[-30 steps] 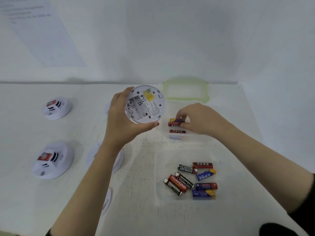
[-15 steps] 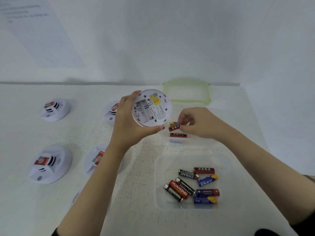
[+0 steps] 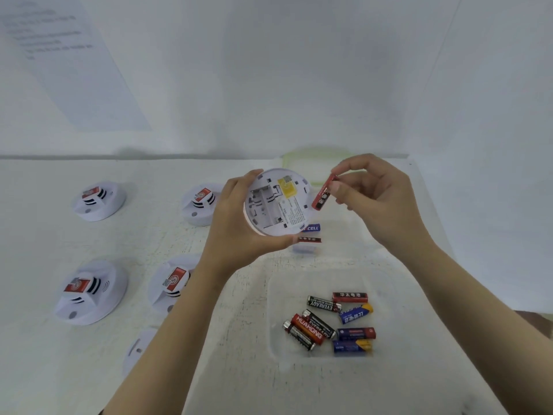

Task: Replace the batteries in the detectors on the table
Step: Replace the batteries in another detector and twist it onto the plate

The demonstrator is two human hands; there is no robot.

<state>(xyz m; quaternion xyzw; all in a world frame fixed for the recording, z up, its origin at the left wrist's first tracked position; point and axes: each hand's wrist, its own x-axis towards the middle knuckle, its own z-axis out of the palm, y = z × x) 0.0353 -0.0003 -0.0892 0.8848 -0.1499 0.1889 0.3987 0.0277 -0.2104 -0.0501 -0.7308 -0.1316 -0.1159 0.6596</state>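
Note:
My left hand (image 3: 239, 229) grips a round white detector (image 3: 276, 202), raised above the table with its back facing me and its battery bay open and empty. My right hand (image 3: 371, 193) pinches a red battery (image 3: 323, 192) just to the right of the detector's rim, held almost upright. Below the detector, a blue battery (image 3: 311, 228) and a red battery (image 3: 309, 240) lie in a clear box, partly hidden by the detector.
Several white detectors with red labels sit on the table at left: (image 3: 98, 200), (image 3: 202, 205), (image 3: 91, 290), (image 3: 172, 283). A clear tray (image 3: 398, 310) holds several loose batteries (image 3: 329, 322). A green-rimmed lid (image 3: 317, 157) lies at the back. A white cover (image 3: 137, 351) lies near my left forearm.
My right hand has lifted the red battery out of the small box and brought it up beside the detector. My left hand raised the detector slightly.

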